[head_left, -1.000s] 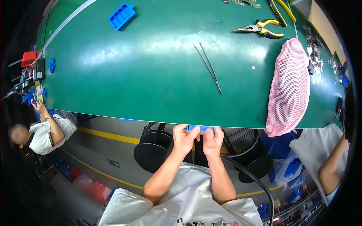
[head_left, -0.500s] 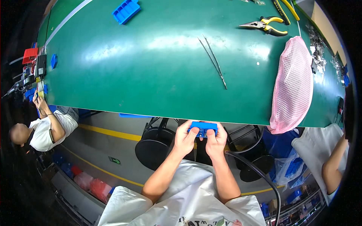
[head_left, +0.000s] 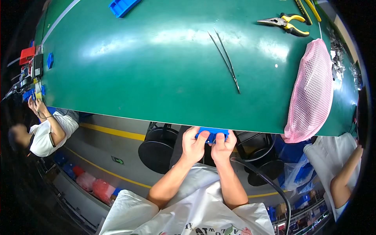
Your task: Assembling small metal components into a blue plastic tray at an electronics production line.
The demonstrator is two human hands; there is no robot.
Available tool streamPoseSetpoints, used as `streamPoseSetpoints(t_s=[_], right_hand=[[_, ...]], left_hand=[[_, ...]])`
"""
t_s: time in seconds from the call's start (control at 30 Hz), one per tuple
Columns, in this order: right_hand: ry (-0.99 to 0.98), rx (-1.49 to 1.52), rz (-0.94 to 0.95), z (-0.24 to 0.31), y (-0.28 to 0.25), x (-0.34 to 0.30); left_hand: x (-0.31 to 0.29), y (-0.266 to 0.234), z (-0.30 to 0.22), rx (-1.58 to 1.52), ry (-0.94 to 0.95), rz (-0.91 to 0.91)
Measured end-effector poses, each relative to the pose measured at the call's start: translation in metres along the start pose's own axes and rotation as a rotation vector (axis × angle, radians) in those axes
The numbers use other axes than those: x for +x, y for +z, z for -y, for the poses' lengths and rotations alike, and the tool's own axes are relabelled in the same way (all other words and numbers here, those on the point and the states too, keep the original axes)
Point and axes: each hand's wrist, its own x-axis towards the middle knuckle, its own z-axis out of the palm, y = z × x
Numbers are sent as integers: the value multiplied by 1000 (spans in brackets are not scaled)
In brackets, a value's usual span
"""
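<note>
Just below the near edge of the green table [head_left: 156, 70], both my hands hold a small blue plastic part [head_left: 212, 133]. My left hand [head_left: 192, 144] grips its left end and my right hand [head_left: 223, 146] its right end, thumbs on top. The part's underside is hidden by my fingers. A pair of thin metal tweezers [head_left: 226, 60] lies on the table straight ahead of my hands.
A pink mesh bag [head_left: 311, 92] lies at the table's right edge, yellow-handled pliers [head_left: 282, 22] far right, a blue tray [head_left: 123, 6] far left. Black stools [head_left: 158, 147] stand under the table. Another person [head_left: 47, 125] works at the left, and a second person [head_left: 340, 172] at the right.
My two hands with the blue part have stayed together at the table's near edge. The view has shifted slightly, so the table's things sit higher in the picture.
</note>
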Motion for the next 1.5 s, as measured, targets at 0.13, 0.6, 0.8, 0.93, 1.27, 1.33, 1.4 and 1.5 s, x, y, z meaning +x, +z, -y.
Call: streamPoseSetpoints(t_s=[0.13, 0.6, 0.8, 0.93, 1.27, 1.33, 1.4, 1.5], right_hand=[[10, -164, -114, 18, 7, -6], [55, 48, 227, 109, -7, -19], [87, -18, 351, 101, 9, -44], [-48, -79, 372, 105, 6, -41], [-17, 3, 308, 109, 6, -62], [-17, 41, 284, 110, 6, -66], [-26, 16, 277, 113, 5, -68], [-13, 62, 290, 115, 4, -72]], left_hand=[[-5, 11, -11, 16, -53, -77], [-13, -32, -90, 12, -181, 160], [-43, -4, -116, -71, -91, 168], [-56, -5, -117, 102, 1, 269], [-65, 13, -102, 58, 137, 17], [-67, 16, -102, 54, 158, -7], [-69, 16, -101, 61, 163, -8], [-72, 18, -102, 96, 194, -15]])
